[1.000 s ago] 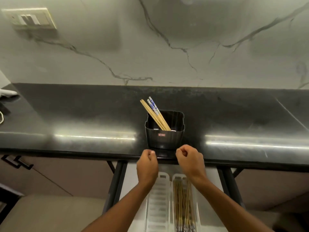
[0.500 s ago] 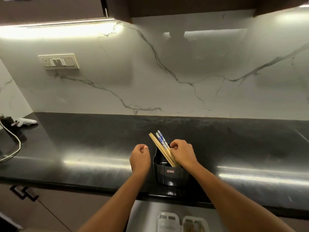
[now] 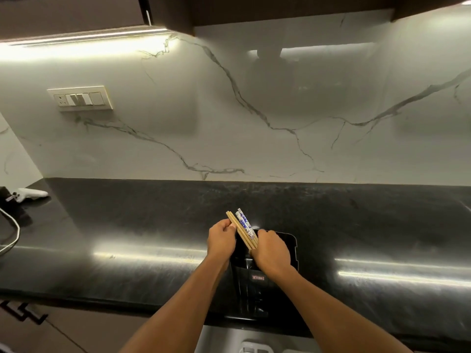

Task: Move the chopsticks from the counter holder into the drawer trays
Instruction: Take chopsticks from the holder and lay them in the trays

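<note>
Head view, sweeping left to right: the left hand (image 3: 221,240) pinches the plain wooden chopsticks (image 3: 240,231) near their tops, and the right hand (image 3: 272,252) curls round the same bundle lower down, just above the black holder (image 3: 280,253) on the dark counter (image 3: 127,250). The risk, as I judge it, is the loose bundle fanning out on the lift and one stick dropping back or rolling off the edge. Slim tan sticks and two blue-and-white patterned ones lean leftward, ends uneven.

Black counter (image 3: 153,225): black holder (image 3: 290,245) near front edge, white cable (image 3: 14,235) far left.
</note>
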The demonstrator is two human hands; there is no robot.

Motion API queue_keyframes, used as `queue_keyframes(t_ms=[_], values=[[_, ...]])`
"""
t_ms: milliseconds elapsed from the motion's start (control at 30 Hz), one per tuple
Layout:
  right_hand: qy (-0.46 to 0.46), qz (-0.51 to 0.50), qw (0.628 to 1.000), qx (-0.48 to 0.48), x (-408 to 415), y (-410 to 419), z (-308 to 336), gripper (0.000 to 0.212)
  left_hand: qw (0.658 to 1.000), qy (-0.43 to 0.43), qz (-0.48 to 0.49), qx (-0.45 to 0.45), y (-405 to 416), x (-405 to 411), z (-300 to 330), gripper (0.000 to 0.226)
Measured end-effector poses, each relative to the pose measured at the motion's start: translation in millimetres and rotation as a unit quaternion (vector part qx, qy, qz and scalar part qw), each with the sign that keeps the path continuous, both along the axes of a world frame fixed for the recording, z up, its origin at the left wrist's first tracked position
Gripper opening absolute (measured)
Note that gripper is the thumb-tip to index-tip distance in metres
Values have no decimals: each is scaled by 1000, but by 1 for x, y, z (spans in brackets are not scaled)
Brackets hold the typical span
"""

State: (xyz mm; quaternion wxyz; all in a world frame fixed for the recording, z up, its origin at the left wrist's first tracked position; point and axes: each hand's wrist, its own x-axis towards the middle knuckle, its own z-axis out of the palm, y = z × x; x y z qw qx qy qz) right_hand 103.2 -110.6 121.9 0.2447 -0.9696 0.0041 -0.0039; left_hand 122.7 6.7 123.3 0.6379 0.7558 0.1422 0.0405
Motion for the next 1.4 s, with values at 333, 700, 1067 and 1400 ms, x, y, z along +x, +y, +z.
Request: queue_keyframes(t_ms=[333, 700, 1067, 1400], values=[[-73, -2, 997, 1, 1, 10, -4, 38, 998, 9, 28, -59, 0, 6, -4, 25], [-76, -1, 997, -5, 1, 11, -5, 23, 999, 0, 28, -46, -1, 4, -5, 14], [-33, 18, 999, 15, 9, 3, -3, 18, 998, 3, 68, 0, 2, -4, -7, 22], [48, 20, 999, 7, 11, 6, 0, 29, 998, -4, 59, -14, 2, -7, -3, 23]])
